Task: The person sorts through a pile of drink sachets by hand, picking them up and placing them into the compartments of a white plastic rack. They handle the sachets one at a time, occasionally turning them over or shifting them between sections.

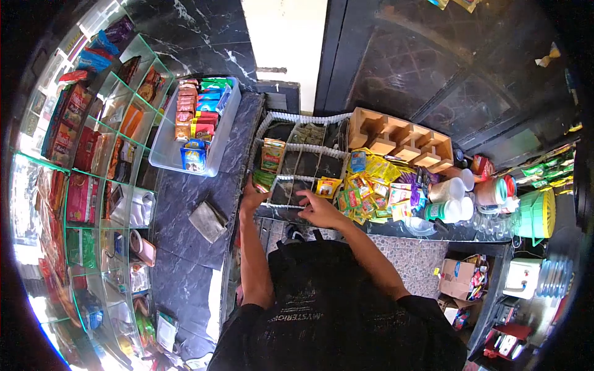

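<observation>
My left hand (pixel 252 198) is at the near left corner of a white-edged divided basket (pixel 309 148), thumb and forefinger apart. It is beside green sachets (pixel 265 180) in a compartment; whether it touches them I cannot make out. Behind those stand orange-and-green sachets (pixel 273 154). My right hand (pixel 320 210) hovers at the basket's front edge, fingers spread with nothing in them. Close to its fingertips are yellow sachets (pixel 327 187) in the front right compartment. Other compartments of the basket look dark inside, and one at the back holds greyish packets (pixel 309 133).
To the right lie a heap of mixed sachets (pixel 374 185), a wooden divided rack (pixel 402 137) and plastic jars (pixel 447 190). A clear tub (pixel 216 164) of sachets and a folded cloth (pixel 208 221) rest on the dark counter (pixel 179 247). Glass shelves (pixel 117 130) full of packets line the left.
</observation>
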{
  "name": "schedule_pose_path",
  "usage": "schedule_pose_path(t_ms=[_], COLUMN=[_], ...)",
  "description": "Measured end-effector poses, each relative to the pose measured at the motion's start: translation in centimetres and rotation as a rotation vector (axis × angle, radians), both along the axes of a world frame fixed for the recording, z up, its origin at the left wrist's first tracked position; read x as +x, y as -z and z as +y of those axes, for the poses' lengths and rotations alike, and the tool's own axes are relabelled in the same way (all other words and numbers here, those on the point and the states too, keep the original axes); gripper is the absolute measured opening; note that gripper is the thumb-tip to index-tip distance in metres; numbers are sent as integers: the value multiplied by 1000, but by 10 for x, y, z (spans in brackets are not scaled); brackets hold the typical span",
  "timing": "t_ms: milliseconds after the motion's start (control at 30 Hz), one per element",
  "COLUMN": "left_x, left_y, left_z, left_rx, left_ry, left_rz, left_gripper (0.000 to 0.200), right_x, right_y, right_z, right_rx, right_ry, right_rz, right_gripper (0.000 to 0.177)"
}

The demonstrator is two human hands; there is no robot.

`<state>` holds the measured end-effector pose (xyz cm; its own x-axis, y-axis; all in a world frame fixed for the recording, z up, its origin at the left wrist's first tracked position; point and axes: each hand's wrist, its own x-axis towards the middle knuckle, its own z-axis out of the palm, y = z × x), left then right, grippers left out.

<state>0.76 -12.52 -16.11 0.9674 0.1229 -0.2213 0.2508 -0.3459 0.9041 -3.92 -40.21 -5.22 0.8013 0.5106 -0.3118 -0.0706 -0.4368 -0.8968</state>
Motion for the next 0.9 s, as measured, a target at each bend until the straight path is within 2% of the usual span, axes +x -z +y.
schedule_pose_path(t_ms=[33,67,100,200,267,300,400,433,533,600,667,733,800,867,900], left_x=[-2,-1,2,9,14,17,20,18,19,16,10,9,7,9,11], left_y=[-10,-1,25,42,49,46,47,50,61,55,19,21,40,49,39], left_z=[-2,-2,1,1,2,4,-2,-4,-1,2,-11,-11,-2,-5,-8], left_rx=[117,118,260,436,472,388,389,380,422,298,381,585,537,746,736], left_ry=[-16,-11,-74,-155,-174,-127,-103,-207,-335,-213,-165,-122,-56,-43,-23], left_rz=[17,18,-45,-84,-55,-86,-18,-39,-39,-98,-127,38,-50,-96,-1], left_gripper=[85,85,80,74,73,73,71,64,57,57,62,73,80,81,80], right_x=[0,0,1,2,2,2,1,1,2,1,2,2,2,2,1], right_y=[2,4,7,5,0,2,0,-3,-3,0,4,6,6,0,0], right_z=[-2,-3,-4,-7,-7,-8,-11,-13,-17,-22,-25,-27,-28,-30,-32], right_rx=[2,3,-12,-33,-37,-47,-54,-73,-90,-93,-86,-85,-84,-100,-108], right_ry=[-7,-2,-18,-24,-16,-21,-8,-13,-12,-2,-4,-2,-2,-22,-4], right_rz=[-8,-6,-39,-27,19,12,-3,-9,-14,-12,-14,-24,-38,-41,-40], right_gripper=[58,58,58,59,60,60,61,60,59,59,58,58,58,58,58])
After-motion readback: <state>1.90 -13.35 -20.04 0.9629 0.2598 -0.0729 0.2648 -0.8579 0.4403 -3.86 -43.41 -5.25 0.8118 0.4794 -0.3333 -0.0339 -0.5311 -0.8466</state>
